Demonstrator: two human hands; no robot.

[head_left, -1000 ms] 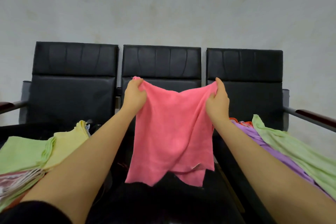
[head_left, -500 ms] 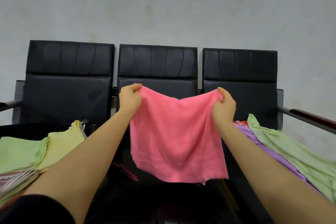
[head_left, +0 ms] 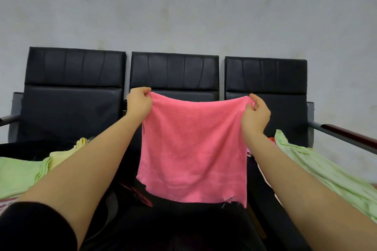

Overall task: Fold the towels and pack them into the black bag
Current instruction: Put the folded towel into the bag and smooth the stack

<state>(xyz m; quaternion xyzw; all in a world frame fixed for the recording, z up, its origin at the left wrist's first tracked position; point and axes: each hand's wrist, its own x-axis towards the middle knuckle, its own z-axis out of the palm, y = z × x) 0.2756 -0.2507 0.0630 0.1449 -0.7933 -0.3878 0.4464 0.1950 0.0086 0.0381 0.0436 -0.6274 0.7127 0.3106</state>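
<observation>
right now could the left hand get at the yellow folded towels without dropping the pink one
Probably not. The left hand pinches one top corner of the pink towel and the right hand the other. The yellow towels lie low beside the left forearm with nothing in between, but reaching them means letting go.

A row of three black padded chairs point(head_left: 173, 79) stands against a pale grey wall point(head_left: 183, 6) — faintly stained and scuffed above the backrests. At the row's right end juts a dark wooden armrest point(head_left: 346, 134) on a grey metal frame — light even, soft.
</observation>
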